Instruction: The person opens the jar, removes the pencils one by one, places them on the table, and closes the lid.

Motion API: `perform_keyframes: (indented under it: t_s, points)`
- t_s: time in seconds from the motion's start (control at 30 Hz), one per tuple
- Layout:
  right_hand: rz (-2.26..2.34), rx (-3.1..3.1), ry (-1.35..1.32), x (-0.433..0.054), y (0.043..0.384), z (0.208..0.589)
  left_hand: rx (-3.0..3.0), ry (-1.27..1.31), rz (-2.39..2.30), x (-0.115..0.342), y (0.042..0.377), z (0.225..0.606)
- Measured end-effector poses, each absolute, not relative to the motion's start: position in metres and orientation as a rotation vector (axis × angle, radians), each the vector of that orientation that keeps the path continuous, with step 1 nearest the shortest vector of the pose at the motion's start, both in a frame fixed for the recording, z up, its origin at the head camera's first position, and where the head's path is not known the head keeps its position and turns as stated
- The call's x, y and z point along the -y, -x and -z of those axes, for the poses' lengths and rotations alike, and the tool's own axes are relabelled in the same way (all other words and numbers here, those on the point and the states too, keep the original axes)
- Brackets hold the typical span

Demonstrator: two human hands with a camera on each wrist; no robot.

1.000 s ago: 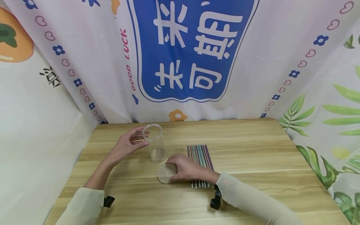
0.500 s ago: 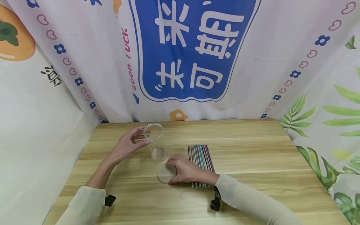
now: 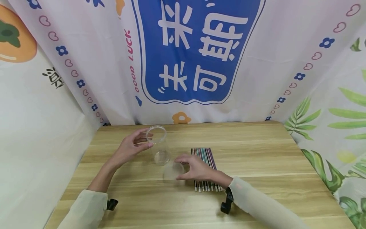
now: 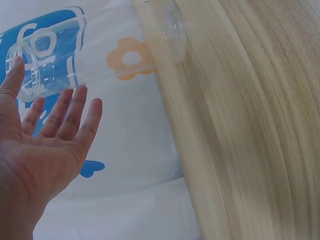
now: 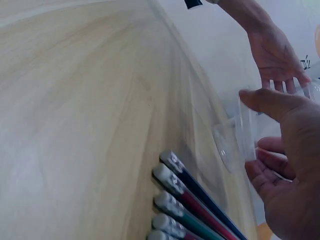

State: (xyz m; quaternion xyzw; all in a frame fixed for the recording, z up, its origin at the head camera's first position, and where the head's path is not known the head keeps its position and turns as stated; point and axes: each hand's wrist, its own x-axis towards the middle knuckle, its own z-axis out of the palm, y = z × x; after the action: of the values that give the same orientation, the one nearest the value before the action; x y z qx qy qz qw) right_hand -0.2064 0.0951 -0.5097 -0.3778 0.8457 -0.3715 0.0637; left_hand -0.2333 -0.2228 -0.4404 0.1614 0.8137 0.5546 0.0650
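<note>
A tall clear plastic jar [image 3: 161, 157] stands on the table without a lid. My left hand [image 3: 130, 145] holds it near the rim, thumb on the near side and fingers behind; the left wrist view shows that thumb at the jar's mouth [image 4: 22, 72]. My right hand [image 3: 197, 168] grips a round, clear lid [image 3: 170, 173] by its edge, just in front of the jar. In the right wrist view the lid [image 5: 245, 127] is seen edge-on between thumb and fingertips.
Several dark and coloured pencils [image 3: 205, 159] lie side by side under the right forearm, their white erasers toward the near edge. The wooden table [image 3: 251, 159] meets a printed curtain [image 3: 246, 108] at the back.
My right hand has lifted the lid off the tabletop and shifted slightly right and away from me. The left hand and the jar have stayed in place.
</note>
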Motion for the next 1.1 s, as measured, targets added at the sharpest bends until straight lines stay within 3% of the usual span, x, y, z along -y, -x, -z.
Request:
perform_keyframes:
  t_s: [0.47,1.1]
  points:
    - [1.429,-2.580,1.227,-0.116,0.216,0.487,-2.454,-0.483,-1.683,0.222,0.231,0.440]
    - [1.421,-2.659,1.358,-0.115,0.247,0.428,-2.453,-0.506,-1.687,0.225,0.232,0.441]
